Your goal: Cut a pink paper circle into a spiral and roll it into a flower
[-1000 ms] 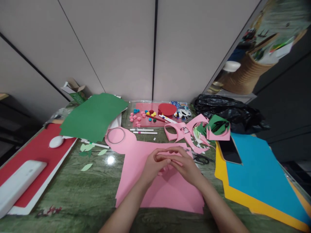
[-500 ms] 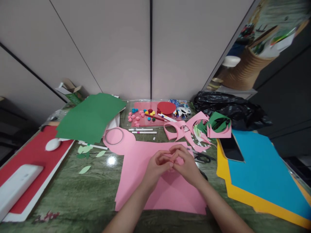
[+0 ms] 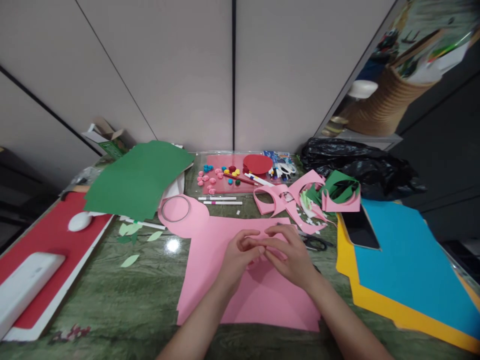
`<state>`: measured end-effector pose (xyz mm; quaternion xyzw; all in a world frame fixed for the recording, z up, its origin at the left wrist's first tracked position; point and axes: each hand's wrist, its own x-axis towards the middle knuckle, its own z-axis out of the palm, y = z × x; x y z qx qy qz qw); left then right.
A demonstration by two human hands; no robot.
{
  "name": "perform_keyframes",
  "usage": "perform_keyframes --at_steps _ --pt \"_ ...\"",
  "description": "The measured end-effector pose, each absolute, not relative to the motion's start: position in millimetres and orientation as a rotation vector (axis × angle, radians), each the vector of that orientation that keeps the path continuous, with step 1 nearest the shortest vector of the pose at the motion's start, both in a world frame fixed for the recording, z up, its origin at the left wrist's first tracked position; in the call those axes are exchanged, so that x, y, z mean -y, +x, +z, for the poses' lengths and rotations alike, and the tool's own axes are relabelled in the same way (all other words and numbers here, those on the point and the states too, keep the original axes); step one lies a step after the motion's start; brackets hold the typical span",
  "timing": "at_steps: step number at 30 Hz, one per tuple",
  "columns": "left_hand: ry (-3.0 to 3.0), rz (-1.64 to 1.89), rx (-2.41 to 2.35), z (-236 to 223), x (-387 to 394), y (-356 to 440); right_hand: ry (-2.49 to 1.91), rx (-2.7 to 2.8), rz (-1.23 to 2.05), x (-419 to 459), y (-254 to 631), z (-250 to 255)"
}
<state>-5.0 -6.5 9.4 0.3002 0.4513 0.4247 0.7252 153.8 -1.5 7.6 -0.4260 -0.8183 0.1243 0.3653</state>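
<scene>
Fingers (image 3: 252,253) of left hand (image 3: 233,262) and right hand (image 3: 294,257) pinch pink piece (image 3: 255,262) (mostly hidden).

You can't read any word, brand, number or sign here. Your open box (image 3: 112,147), at the far left corner of the table (image 3: 138,305), shows pale print on its green side, too small and blurred to make out. Toward the left edge, your white case (image 3: 30,287) carries a faint mark on top that you can't decipher. Near the far edge, right of the middle, you have a blue printed packet (image 3: 270,156); its print is also illegible.
</scene>
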Motion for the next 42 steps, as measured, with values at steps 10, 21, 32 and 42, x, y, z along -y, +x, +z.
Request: perform_keyframes --at_steps 10,21,32,42 --pt "0.680 0.930 -0.974 7.7 5.2 -5.8 -1.112 2.025 0.673 0.3 149.3 10.1" --pt "0.653 0.956 -0.859 6.7 9.5 0.2 -1.171 1.913 0.582 0.5 143.7 7.0" --pt "0.628 0.973 -0.911 2.2 6.8 -5.5 -1.132 1.974 0.628 0.9 148.4 10.9" --pt "0.819 0.971 -0.970 7.4 5.0 -5.6 -1.085 2.115 0.641 -2.1 148.1 8.2"
